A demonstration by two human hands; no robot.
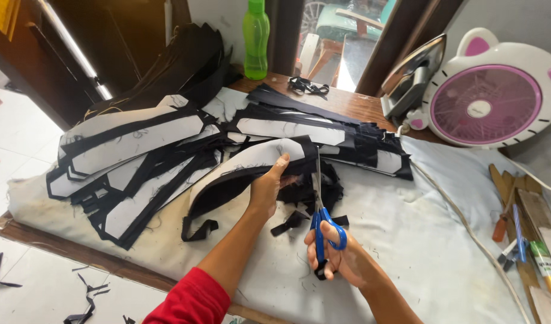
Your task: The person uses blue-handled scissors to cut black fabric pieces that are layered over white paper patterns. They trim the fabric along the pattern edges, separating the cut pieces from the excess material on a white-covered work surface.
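Observation:
My left hand [268, 187] grips a curved piece of black fabric backed with white interfacing [245, 165], lifting it above the padded table. My right hand [341, 258] holds blue-handled scissors [321, 223], fingers through the loops, blades pointing up along the right edge of that piece. Small black trimmings [299, 217] lie on the cloth just under the hands. A red sleeve covers my left forearm.
Stacks of similar black-and-white cut pieces [137, 156] spread over the left and back of the table. A green bottle [255, 39], an iron [410, 78] and a pink-and-white fan [494, 102] stand at the back. Rulers and tools [521, 228] lie at right; a white cord [467, 225] crosses the cloth.

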